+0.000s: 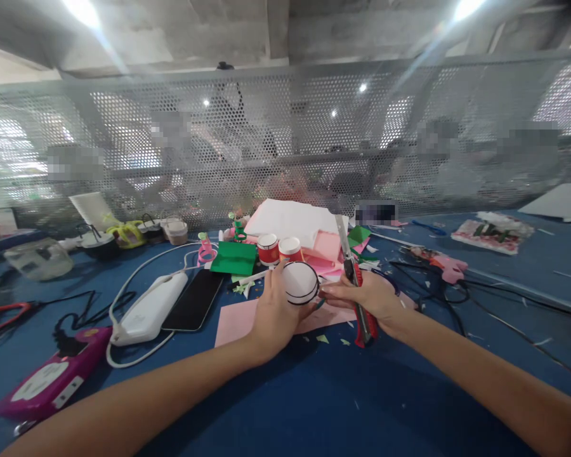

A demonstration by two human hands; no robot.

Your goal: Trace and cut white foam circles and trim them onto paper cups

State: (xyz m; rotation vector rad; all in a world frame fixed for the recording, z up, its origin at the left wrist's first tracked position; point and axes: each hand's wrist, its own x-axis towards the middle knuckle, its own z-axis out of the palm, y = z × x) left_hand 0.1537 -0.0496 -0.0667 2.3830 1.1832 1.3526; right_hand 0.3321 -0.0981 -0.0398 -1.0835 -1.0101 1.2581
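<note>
One magenta power strip is set at the left of the blue counter, with a white cable looped around a white power block. A black phone is laid just beside the block; it could be scratched if the cutting tool were dropped that way. Next, a folded green paper is seen, and near it two red-and-white cups are stood close together; they could be knocked over by a careless forward push. In front of them, a white round piece with a black-lined rim is held up above a pink paper by the left hand, its fingers curled closely about the side. By the right hand a red-and-black utility knife is gripped, its fingers closed on the handle and their tips brought to the round piece's right edge; whether they touch it cannot be told. With the long blade left bare, the left fingers could be cut by a slip or twist of the wrist. Farther right, a pink glue gun is placed among cables, which could be snagged by the forearm.
</note>
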